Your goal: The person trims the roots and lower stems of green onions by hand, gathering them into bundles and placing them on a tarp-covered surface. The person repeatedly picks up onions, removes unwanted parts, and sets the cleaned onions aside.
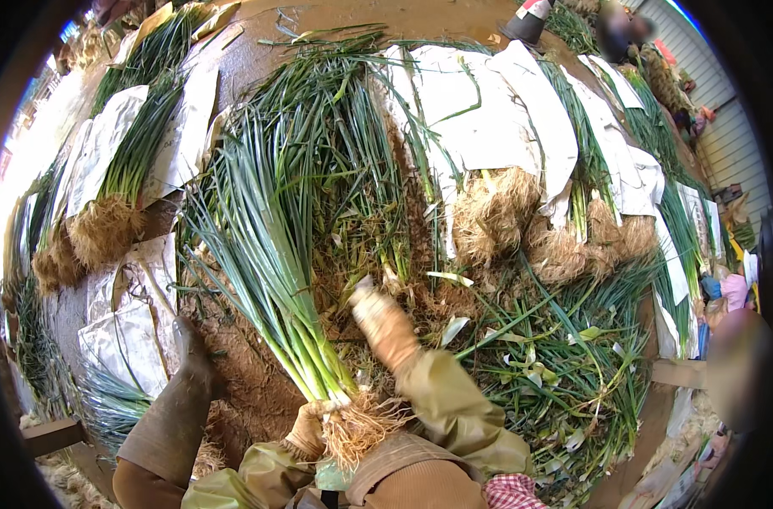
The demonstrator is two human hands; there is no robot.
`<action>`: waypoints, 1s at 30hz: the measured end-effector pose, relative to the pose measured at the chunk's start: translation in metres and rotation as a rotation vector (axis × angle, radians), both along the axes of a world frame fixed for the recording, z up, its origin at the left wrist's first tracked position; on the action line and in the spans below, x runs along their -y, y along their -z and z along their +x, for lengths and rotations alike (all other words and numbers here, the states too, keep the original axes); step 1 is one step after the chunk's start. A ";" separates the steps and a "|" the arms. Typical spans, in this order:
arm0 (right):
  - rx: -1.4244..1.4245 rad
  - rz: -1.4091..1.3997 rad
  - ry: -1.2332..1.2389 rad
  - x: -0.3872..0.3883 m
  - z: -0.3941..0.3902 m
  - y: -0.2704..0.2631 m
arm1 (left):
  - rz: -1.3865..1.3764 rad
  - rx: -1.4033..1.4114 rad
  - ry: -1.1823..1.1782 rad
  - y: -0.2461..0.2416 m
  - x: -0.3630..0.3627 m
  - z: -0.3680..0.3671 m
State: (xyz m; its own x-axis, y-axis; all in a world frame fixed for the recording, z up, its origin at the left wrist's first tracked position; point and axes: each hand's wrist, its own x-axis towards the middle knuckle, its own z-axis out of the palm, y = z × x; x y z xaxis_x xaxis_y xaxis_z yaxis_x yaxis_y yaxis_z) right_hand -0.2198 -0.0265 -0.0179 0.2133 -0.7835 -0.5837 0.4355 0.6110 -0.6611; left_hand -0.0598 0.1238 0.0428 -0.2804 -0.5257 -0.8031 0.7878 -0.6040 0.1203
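Observation:
Close to my lap, my left hand (308, 428), in a muddy glove, grips a bunch of green onions (297, 318) by the white stems just above their tan roots (363, 425). The green leaves fan out up and to the left. My right hand (375, 310), also gloved and blurred, reaches forward to the right of the bunch, near loose onion stalks (389, 270) on the muddy ground. Its fingers are too blurred to tell whether they hold anything. A large heap of green onions (335, 140) lies beyond both hands.
Stripped leaves (551, 356) are piled at right. White sheets (475, 114) partly cover bundles with bushy roots (497, 213). More bundles (122, 184) lie at left, above my rubber boot (176, 407). A traffic cone (527, 22) stands at the far edge. Other people are at the right rim.

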 end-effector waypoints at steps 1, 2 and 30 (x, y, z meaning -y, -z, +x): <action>-0.217 0.045 -0.052 0.026 -0.009 -0.017 | -0.007 -0.012 -0.014 0.005 -0.006 0.008; -0.422 0.113 -0.119 0.049 -0.016 -0.033 | -0.014 -0.023 -0.031 0.010 -0.015 0.015; -0.948 -0.764 -0.411 0.075 0.018 -0.054 | -0.198 0.176 0.331 -0.071 -0.014 0.056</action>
